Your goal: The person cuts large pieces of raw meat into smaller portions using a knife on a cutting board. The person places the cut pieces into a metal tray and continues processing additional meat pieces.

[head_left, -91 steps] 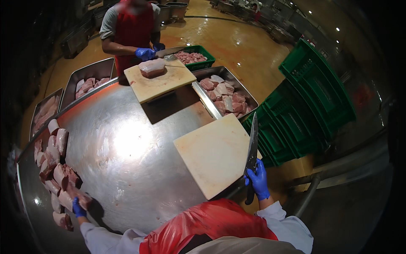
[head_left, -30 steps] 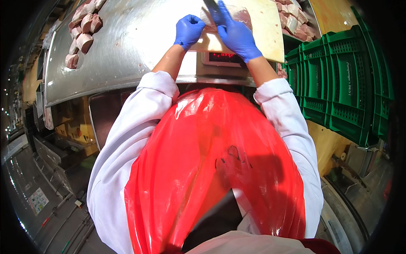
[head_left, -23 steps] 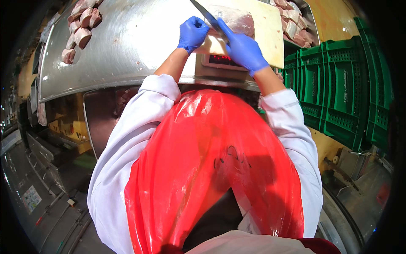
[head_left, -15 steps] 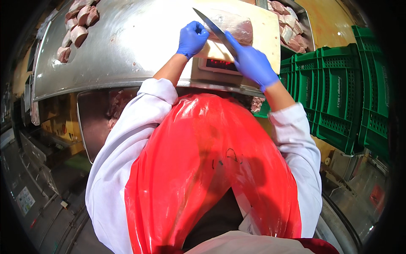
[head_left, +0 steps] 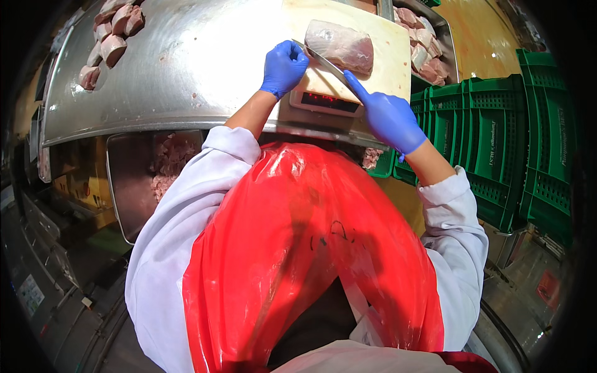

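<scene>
Meat block (head_left: 341,46), just one, pink with a whitish top, lay on a cream board (head_left: 395,67) at the worker's twelve o'clock.
From it, the right hand (head_left: 393,121) gripped one knife (head_left: 329,66) at five o'clock; the left hand (head_left: 284,68), at eight, was curled, whether pinching anything I couldn't tell; at least five meat pieces (head_left: 113,50) lay at nine.

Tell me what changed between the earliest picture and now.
A chunk of meat now lies on the cutting board, bare earlier. The left hand moved right, from the meat pile to beside the chunk; its grip is unclear. The right hand brought the knife from the board's right edge to the chunk's near side. The knife stays in hand; green crates remain at right.
</scene>
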A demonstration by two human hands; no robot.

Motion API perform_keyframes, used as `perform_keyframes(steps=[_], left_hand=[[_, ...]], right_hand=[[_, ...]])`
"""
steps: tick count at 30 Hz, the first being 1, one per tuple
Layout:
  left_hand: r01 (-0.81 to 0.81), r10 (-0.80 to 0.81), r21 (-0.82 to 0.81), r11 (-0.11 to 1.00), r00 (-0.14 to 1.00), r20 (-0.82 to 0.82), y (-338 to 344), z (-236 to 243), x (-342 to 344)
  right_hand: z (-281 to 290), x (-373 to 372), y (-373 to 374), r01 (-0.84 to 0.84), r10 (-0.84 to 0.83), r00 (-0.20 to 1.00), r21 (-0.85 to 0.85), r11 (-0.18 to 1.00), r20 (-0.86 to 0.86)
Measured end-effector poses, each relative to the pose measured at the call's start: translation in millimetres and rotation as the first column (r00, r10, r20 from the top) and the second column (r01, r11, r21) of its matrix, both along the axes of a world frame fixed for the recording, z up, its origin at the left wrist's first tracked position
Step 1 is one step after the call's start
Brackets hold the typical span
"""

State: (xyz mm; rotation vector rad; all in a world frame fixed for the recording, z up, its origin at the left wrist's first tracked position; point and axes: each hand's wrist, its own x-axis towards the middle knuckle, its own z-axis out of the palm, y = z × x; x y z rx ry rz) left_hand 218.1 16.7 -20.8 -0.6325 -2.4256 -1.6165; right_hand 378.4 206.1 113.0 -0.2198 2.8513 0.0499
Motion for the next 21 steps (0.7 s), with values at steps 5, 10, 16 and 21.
perform_keyframes(steps=[5,10,16,21], left_hand=[[0.017,-0.016,0.011,1.0,1.0,-0.018,10,1,-1],[-0.034,0.034,0.01,0.999,0.999,0.015,-7,-2,-7],[0.017,-0.066,0.518,0.855,0.995,0.077,-51,4,-65],[0.109,-0.336,0.564,0.818,0.887,0.317,-27,43,-155]], right_hand=[[-33,-51,-16,-0.021,0.003,0.983,-0.093,0.995,-0.184],[-28,-5,13,-0.058,0.051,0.988,-0.039,0.998,-0.148],[-25,118,77,0.082,-0.082,0.997,-0.046,0.996,0.001],[-45,87,40,0.357,-0.574,0.816,-0.837,0.414,0.065]])
